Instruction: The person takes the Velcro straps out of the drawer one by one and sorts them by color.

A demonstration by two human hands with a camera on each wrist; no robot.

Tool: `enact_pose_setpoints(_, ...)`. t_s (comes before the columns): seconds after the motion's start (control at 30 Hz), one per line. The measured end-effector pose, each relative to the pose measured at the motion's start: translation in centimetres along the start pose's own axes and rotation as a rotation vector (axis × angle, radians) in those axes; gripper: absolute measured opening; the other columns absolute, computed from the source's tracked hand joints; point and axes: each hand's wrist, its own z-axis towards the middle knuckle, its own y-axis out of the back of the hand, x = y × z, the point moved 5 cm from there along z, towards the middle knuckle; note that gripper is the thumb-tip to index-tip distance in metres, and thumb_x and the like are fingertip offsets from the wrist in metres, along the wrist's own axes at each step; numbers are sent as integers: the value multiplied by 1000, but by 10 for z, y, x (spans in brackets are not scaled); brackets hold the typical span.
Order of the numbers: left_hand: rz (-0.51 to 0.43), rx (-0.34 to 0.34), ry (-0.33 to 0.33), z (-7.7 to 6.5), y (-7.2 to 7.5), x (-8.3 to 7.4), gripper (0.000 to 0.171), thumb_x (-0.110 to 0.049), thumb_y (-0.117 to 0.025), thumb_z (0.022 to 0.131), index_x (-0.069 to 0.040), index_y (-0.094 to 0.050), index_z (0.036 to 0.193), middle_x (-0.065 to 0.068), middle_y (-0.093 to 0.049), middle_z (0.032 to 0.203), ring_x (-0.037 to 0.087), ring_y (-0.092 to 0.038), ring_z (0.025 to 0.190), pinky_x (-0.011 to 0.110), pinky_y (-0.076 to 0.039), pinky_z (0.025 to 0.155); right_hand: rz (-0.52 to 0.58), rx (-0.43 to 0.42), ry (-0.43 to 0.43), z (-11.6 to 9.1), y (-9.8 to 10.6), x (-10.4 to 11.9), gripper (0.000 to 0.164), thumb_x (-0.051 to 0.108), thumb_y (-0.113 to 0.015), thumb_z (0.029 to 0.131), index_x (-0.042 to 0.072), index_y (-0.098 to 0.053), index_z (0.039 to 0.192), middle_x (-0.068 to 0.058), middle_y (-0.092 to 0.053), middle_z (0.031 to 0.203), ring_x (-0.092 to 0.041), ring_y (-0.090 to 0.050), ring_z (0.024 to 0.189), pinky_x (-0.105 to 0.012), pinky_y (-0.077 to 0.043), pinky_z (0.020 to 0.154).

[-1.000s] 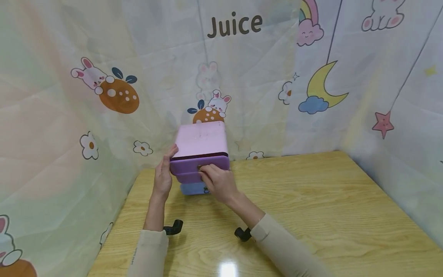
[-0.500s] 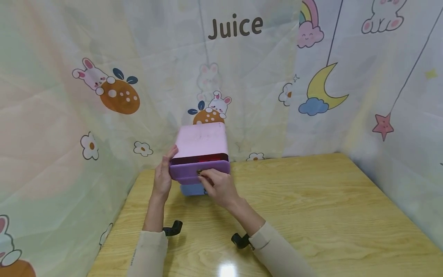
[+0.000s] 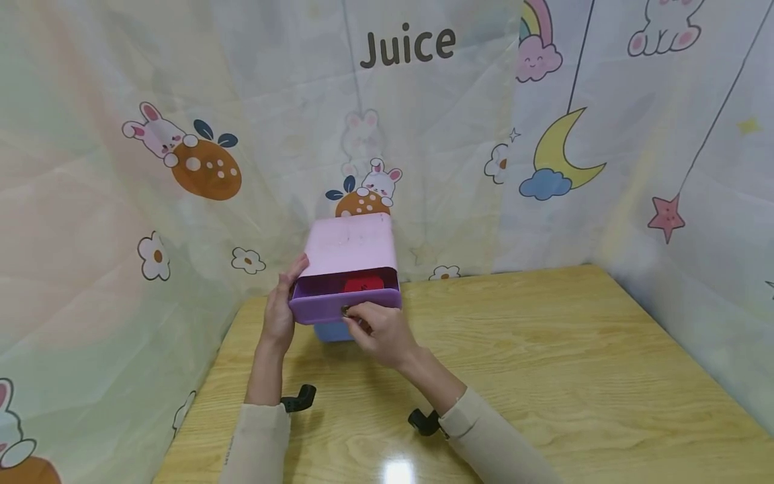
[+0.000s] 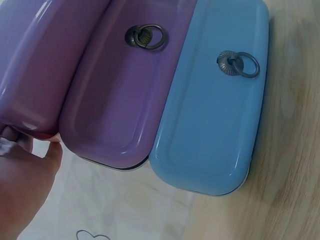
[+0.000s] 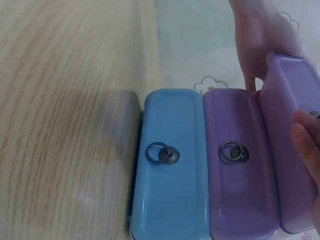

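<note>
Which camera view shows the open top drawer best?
The head view: it shows the top drawer with its open inside and a red item there. The left wrist view shows only part of its outside, cut by the frame; the right wrist view too, with fingers partly covering it.

Cabinet (image 3: 351, 242), pink on top, near the rear of the wooden table (image 3: 544, 363). Purple drawer (image 3: 317, 310) partly out; red item (image 3: 365, 282) visible inside. Right hand (image 3: 383, 333) pinches the drawer's pull (image 3: 345, 310). Left hand (image 3: 280, 312) on the cabinet's left side, fingers along it. Blue drawer (image 3: 331, 331) shows beneath the purple. Black device at each wrist; beige sleeves. Backdrop (image 3: 435, 161): printed rabbits, flowers, moon, star, word "Juice".
</note>
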Motion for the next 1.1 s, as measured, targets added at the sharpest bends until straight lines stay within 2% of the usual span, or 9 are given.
enact_pose_setpoints(0.4, -93, 25, 18, 1, 2, -1, 68, -52, -33, 112, -2, -46, 155, 4, -37, 168, 19, -25, 159, 36, -19, 130, -21, -6, 61, -1, 2, 9, 6, 3, -74, 88, 7, -71, 91, 1, -69, 79, -3, -60, 66, -7, -48, 62)
enact_pose_setpoints(0.77, -89, 17, 28, 1, 2, 0, 68, -53, -34, 111, -2, -45, 155, 1, -39, 167, 16, -26, 158, 40, -16, 130, -41, -8, 149, -3, 3, 27, 8, 1, -73, 84, 7, -69, 87, 4, -66, 73, -1, -57, 64, -4, -46, 63)
enact_pose_setpoints(1.1, -75, -2, 39, 0, 3, 1, 66, -54, -35, 111, -5, -49, 154, -1, -41, 167, 15, -28, 158, 37, -17, 130, -54, -3, 172, -6, 4, 34, 9, 0, -73, 82, 7, -68, 87, 4, -65, 72, -1, -56, 62, -3, -45, 61)
